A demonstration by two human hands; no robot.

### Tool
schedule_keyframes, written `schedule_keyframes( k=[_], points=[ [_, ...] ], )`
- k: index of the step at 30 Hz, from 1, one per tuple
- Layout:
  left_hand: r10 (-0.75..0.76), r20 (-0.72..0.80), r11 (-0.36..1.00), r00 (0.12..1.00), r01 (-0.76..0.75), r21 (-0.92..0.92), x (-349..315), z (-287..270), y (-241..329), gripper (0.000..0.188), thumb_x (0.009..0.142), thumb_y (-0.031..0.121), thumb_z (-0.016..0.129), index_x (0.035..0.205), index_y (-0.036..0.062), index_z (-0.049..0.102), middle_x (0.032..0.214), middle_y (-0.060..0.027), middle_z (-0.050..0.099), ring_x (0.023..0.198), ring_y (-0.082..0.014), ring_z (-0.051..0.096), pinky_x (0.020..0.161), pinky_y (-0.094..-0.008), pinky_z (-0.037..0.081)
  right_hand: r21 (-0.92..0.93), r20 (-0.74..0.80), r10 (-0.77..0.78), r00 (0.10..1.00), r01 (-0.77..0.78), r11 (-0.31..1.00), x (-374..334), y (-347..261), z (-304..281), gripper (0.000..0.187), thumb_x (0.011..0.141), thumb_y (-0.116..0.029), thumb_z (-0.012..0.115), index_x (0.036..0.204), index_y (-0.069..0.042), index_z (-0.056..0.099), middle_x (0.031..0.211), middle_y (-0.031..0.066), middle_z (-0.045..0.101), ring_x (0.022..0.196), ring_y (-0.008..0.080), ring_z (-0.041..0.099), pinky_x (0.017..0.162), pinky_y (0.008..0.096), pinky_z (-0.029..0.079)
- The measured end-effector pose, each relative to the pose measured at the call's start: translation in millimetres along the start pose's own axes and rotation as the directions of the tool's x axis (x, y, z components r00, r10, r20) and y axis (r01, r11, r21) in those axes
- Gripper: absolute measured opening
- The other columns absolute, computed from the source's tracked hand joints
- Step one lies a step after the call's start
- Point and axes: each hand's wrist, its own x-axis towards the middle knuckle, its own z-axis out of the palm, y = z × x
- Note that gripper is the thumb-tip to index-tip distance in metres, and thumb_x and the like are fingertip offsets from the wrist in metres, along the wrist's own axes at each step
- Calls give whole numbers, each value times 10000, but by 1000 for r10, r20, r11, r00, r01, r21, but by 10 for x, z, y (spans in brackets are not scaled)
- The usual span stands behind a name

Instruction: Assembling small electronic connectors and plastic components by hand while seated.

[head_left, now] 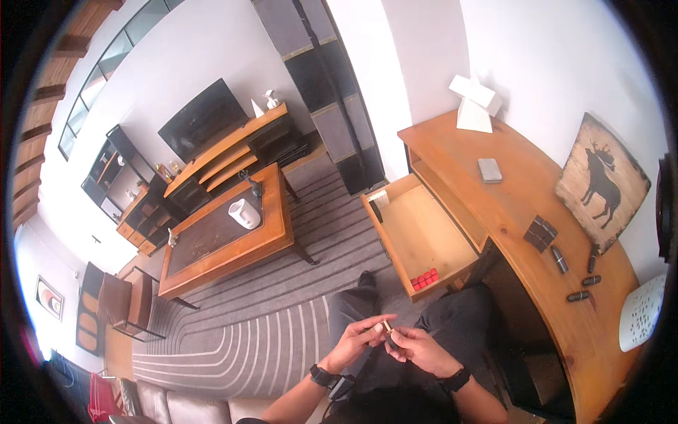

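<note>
We observe a seated person whose two hands meet over the lap. The left hand [357, 339] and the right hand [417, 348] both close on one small cylinder [387, 327], dark along its body with a pale metallic end. The left grip is pinching the pale end between fingertips; the right grip is pinching the dark body from the other side. We judge that one hand steadies the piece while the other works its end, which would explain the opposed hold. Whether the cylinder is in one part or two we cannot tell at this size.

The cylinder sits between the hands, above the dark trousers, well apart from the surface [508, 212] at the person's right. Both wrists carry dark bands.

On that wooden surface lie several similar dark cylinders [575, 279], loosely scattered near the far edge, with a fanned set of dark flat pieces [539, 233] just beside them. We take it they are laid within reach of the right arm. A small grey case [489, 170] lies further along. An open drawer [417, 233] projects below the surface and holds a cluster of small red blocks [424, 279] in its near corner.
</note>
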Motion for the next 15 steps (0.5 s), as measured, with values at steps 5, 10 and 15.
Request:
schedule_keyframes(
  k=[5,10,15],
  points=[
    [49,-9,999,999,-50,-19,6,5,-60,345,1084,224,636,1344,4,689,1047,1,712,872,-74,588,741,-257,441,-13,74,-7,997,7,1000,-45,-43,-3,274,1128,-285,549,1150,-43,675,955,-6,663,759,66,547,684,230,450],
    [131,-60,991,990,-131,16,36,49,-54,289,1068,206,665,1263,3,729,1018,-1,734,834,-57,578,706,-241,426,-182,-22,-87,996,81,980,-13,-36,13,251,1108,-255,592,1116,-26,693,963,6,678,773,68,581,690,229,475],
    [120,-222,993,968,-116,33,79,153,-9,211,1038,169,706,1181,29,776,989,20,738,810,-42,574,681,-222,415,-210,-180,-182,967,143,967,6,-20,162,221,1085,-229,635,1093,-13,678,954,26,688,754,74,615,669,230,503]
  ],
)
